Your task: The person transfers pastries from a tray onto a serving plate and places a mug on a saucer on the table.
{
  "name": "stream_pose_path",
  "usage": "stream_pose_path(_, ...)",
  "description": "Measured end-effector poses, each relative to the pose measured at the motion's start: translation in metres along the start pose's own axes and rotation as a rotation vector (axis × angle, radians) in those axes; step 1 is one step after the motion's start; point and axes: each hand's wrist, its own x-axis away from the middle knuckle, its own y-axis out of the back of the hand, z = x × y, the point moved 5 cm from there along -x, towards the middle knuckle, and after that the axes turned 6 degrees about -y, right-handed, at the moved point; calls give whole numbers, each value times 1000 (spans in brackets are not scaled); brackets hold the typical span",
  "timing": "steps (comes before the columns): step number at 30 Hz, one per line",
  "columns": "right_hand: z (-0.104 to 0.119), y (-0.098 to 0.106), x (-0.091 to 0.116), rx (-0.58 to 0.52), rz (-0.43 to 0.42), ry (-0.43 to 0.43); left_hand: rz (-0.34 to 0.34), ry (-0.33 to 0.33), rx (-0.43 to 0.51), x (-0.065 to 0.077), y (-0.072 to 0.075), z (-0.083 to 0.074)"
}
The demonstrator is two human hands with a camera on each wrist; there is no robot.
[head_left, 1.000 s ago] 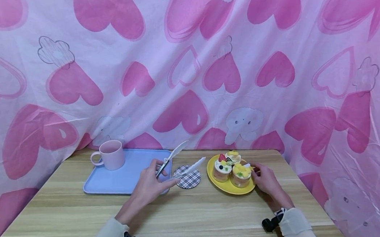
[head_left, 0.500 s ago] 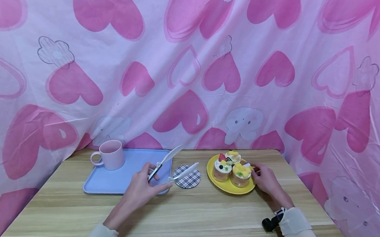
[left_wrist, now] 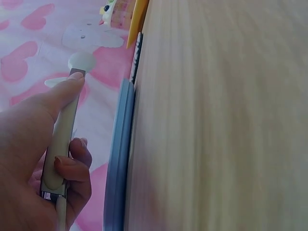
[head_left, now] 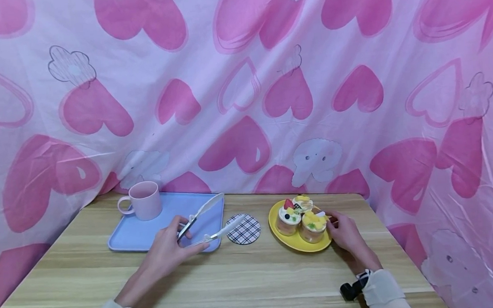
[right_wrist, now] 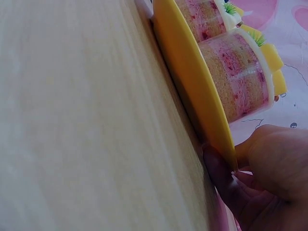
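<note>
My left hand (head_left: 167, 246) grips a pair of tongs (head_left: 195, 218) with white tips, their two arms spread apart over the right part of the blue tray (head_left: 162, 239). In the left wrist view the thumb lies along one arm of the tongs (left_wrist: 65, 130) and the fingers curl round the handle. My right hand (head_left: 346, 232) pinches the right rim of a yellow plate (head_left: 286, 243). On that plate stand three dessert cups (head_left: 312, 234) topped with cream and fruit. The right wrist view shows the thumb and fingers on either side of the plate's edge (right_wrist: 207, 101).
A pink mug (head_left: 145, 202) stands on the tray's back left. Between tray and plate lies a round plaid coaster (head_left: 244, 232). A pink heart-patterned curtain (head_left: 242, 88) hangs right behind the wooden table (head_left: 254, 285).
My left hand has drawn back to the left with the tongs, away from the plate and coaster and over the tray. The right hand and plate have stayed in place.
</note>
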Motion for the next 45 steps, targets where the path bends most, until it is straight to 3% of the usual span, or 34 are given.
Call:
stream_pose_path(9, -1, 0, -1, 2, 3, -6, -12, 39, -54, 6, 15, 14)
stream_pose_path(17, -1, 1, -1, -1, -5, 3, -41, 13, -124, 12, 26, 24)
stream_pose_path(26, -3, 2, 1, 3, -24, 5, -59, -25, -198, 15, 34, 24)
stream_pose_path(33, -3, -1, -3, -1, -11, -1, -36, -30, -238, 18, 35, 24)
stream_pose_path(39, -3, -1, -3, -3, -2, -4, -9, 24, -273, 22, 39, 27)
stream_pose_path(45, -3, 0, -2, 1, 4, -11, 102, 124, -305, 24, 42, 33)
